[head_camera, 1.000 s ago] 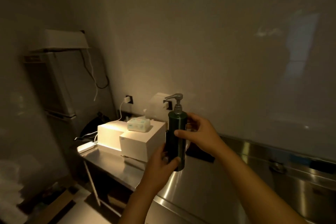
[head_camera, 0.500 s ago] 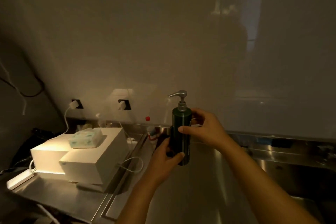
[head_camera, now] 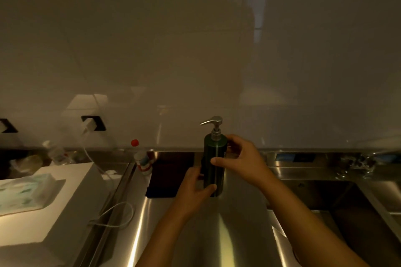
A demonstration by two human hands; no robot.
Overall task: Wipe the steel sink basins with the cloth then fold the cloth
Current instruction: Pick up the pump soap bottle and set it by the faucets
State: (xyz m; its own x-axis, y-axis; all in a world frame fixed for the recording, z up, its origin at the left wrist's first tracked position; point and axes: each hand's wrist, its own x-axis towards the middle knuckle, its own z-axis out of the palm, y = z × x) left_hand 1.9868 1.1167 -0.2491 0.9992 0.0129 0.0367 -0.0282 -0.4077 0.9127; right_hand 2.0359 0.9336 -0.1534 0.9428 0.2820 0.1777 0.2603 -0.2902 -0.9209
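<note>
Head view looks down on a dim steel counter (head_camera: 208,234) where both hands hold a dark green pump bottle (head_camera: 213,169) upright, its long axis vertical and its silver pump spout (head_camera: 211,120) pointing left. Around the lower part of the bottle curls the left hand (head_camera: 193,188), thumb across the front near the base; the right hand (head_camera: 240,158) wraps the upper body, thumb on the front and fingers behind. A pale mark on the bottle's right side is too small to read. Beyond the bottle's foot and to its left, a dark flat mat (head_camera: 167,180) lies on the steel. To the right, a sink basin (head_camera: 321,195) drops away below the counter, well apart from the bottle, with a tap (head_camera: 355,165) at its back rim. No cloth can be made out for certain. Left of the mat a clear bottle with a red cap (head_camera: 138,156) stands against the wall. Further left a white box (head_camera: 65,197) carries a pale tissue pack (head_camera: 23,193), whose print cannot be read. A white cable (head_camera: 112,214) loops beside the box, and a white charger (head_camera: 89,125) sits in a wall socket.
</note>
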